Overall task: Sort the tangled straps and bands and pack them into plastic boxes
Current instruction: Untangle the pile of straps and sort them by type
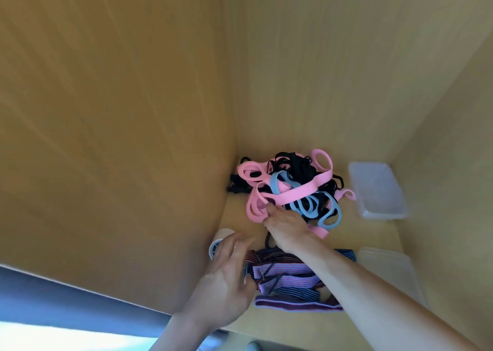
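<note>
Strap tangle (293,188) against left wall (133,137)

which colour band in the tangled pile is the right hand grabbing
The pink band, at the pile's near left edge: the right hand curls its fingers onto its loop. The light blue bands and black straps lie farther into the pile.

- We look from a camera worn on the head, facing forward and down into the corner of a wooden compartment (120,110).
- The wide lens bends its panels, which fill the upper two-thirds of the frame.
- We are close: both forearms enter from the bottom edge, with the left hand (226,273) at lower centre and the right hand (286,230) just above it, at a pink band (293,193).
- A clear plastic box (378,190) lies right of centre, and blue fabric (53,292) crosses the lower left corner.
</note>
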{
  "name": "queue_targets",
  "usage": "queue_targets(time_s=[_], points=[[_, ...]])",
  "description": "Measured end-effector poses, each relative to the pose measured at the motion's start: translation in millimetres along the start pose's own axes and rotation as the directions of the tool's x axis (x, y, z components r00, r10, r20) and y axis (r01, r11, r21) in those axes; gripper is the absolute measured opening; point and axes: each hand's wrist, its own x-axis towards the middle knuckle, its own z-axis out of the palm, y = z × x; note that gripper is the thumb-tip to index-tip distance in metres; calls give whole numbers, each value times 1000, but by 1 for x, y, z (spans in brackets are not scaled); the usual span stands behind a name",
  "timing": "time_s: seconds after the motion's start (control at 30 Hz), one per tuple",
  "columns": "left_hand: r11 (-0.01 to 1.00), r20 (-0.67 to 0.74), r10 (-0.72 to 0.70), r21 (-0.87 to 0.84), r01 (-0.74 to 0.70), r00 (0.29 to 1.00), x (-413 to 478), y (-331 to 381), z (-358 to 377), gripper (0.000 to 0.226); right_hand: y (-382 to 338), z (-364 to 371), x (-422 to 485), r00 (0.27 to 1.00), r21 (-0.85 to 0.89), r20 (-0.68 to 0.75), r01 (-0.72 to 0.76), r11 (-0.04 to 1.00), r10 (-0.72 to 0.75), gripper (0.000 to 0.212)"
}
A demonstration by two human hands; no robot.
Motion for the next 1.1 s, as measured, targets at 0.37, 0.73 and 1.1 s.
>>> queue_targets(time_s=[0.37,0.73,1.1], points=[[997,-37,-53,-63,51,998,19,0,-3,57,35,-32,1,841,837,-266,-41,546,471,16],[965,-33,-216,-158,208,976,92,8,4,43,64,-23,-37,725,998,-39,0,56,688,19],[888,239,-130,459,6,962,189,0,29,96,20,10,-41,900,675,-269,-77,734,342,20]])
